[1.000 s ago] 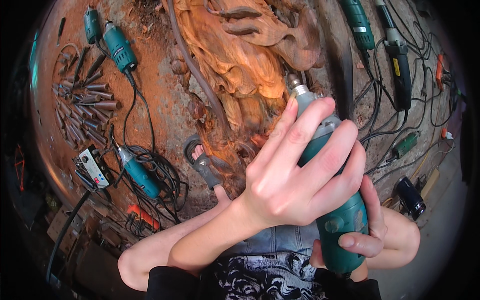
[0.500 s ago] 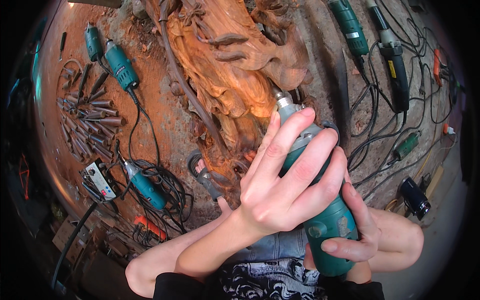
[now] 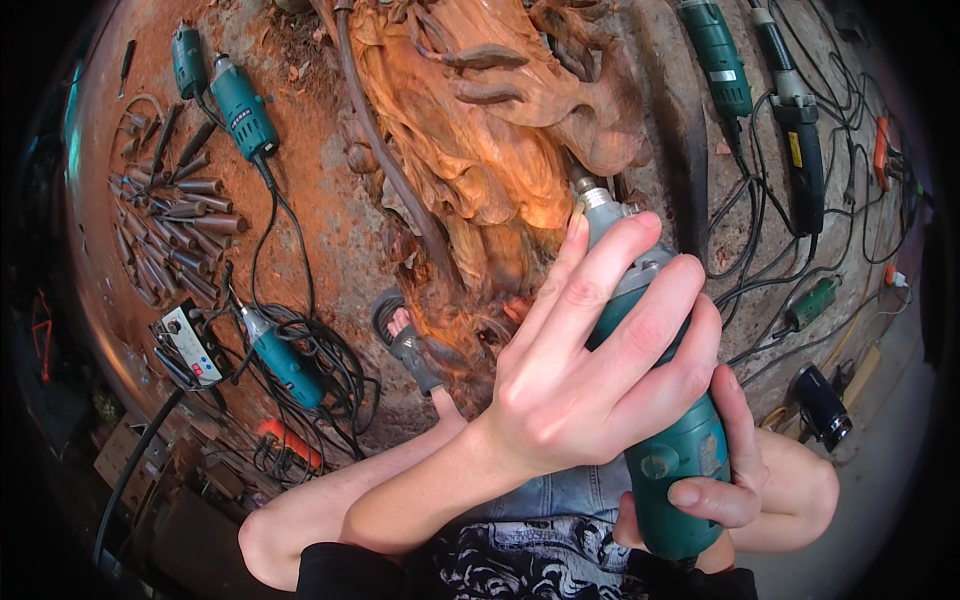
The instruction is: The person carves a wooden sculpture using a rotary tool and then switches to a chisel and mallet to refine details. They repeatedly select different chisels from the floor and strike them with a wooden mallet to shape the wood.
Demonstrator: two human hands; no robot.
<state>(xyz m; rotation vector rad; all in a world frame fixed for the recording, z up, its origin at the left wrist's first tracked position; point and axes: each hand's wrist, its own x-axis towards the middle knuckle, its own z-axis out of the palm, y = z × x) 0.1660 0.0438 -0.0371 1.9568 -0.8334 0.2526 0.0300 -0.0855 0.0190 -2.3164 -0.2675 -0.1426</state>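
Note:
A teal and grey electric die grinder (image 3: 682, 455) is held in both my hands, tilted with its collet end up and to the left. My left hand (image 3: 590, 375) wraps over the grinder's upper body, fingers closed around the grey neck. My right hand (image 3: 738, 480) grips the lower teal body from the right, thumb across the front. The grinder's tip reaches the reddish-brown wood carving (image 3: 490, 180), close under a smooth curled lobe. Whether the bit touches the wood I cannot tell. My left fingertip lies close to the carved surface.
Several chisel-like bits (image 3: 175, 235) lie in a pile at left, near two teal grinders (image 3: 243, 115). Another grinder (image 3: 283, 360) rests on coiled cables by a control box (image 3: 190, 345). At right are more power tools (image 3: 798, 150), tangled cords and a dark cylinder (image 3: 823, 405).
The whole view has shifted, so the carving, my hands and the grinder sit farther right in the picture. Both hands keep the same grip, and the tip stays by the same lobe.

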